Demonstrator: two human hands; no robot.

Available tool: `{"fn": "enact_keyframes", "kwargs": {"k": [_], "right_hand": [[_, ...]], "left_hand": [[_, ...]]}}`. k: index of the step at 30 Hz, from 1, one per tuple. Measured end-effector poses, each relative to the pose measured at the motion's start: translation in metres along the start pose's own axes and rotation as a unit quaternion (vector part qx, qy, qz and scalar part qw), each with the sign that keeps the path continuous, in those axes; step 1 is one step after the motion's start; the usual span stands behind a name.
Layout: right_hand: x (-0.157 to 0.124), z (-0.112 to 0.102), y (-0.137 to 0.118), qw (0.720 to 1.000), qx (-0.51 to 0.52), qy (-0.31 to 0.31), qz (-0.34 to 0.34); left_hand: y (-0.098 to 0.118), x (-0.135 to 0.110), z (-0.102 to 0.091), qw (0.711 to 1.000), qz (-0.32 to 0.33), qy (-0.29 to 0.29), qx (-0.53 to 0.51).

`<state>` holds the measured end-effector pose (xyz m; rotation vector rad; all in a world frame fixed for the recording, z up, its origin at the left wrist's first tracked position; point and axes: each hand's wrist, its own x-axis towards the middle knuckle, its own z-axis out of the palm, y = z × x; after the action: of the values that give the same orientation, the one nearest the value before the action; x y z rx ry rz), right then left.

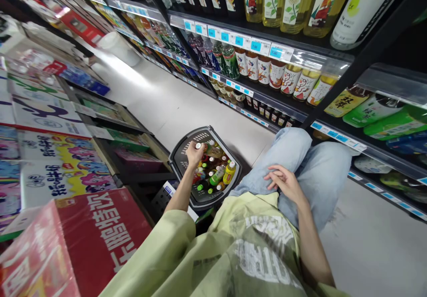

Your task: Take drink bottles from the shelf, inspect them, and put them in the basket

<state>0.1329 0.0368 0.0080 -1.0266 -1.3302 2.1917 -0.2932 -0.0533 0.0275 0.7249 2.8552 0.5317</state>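
Observation:
My left hand [194, 154] is closed around the neck of a bottle, and its white cap [198, 146] shows above my fingers. The bottle's body is mostly hidden by the hand. This hand is over the grey basket [178, 148], which stands on the floor and holds several drink bottles. Among them are a yellow-labelled bottle [229, 173] and a green-labelled bottle [217, 176]. My right hand [283, 182] rests by my thigh in light blue jeans [290, 150], fingers loosely stretched out, holding nothing.
A drinks shelf [253, 43] with price tags runs along the right, bottles on several levels. On the left are stacked cartons [50, 114] and a red box [100, 234]. A white bucket [119, 48] stands farther down the aisle floor [163, 101].

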Motion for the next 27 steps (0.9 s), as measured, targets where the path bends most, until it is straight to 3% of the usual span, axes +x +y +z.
{"fn": "enact_keyframes", "kwargs": {"k": [6, 12, 21, 27], "right_hand": [[0.001, 0.001, 0.0, 1.0, 0.002, 0.012, 0.011], [0.001, 0.001, -0.003, 0.999, -0.005, 0.011, 0.03], [0.002, 0.002, -0.005, 0.999, -0.021, 0.02, 0.04], [0.001, 0.002, -0.008, 0.998, -0.033, 0.024, 0.038]], "left_hand": [[-0.031, 0.01, 0.041, 0.997, 0.017, -0.061, 0.044], [-0.042, 0.024, 0.065, 0.986, 0.081, -0.127, 0.071], [-0.053, 0.037, 0.084, 0.961, 0.151, -0.21, 0.103], [-0.055, 0.042, 0.087, 0.955, 0.137, -0.227, 0.133]]}}
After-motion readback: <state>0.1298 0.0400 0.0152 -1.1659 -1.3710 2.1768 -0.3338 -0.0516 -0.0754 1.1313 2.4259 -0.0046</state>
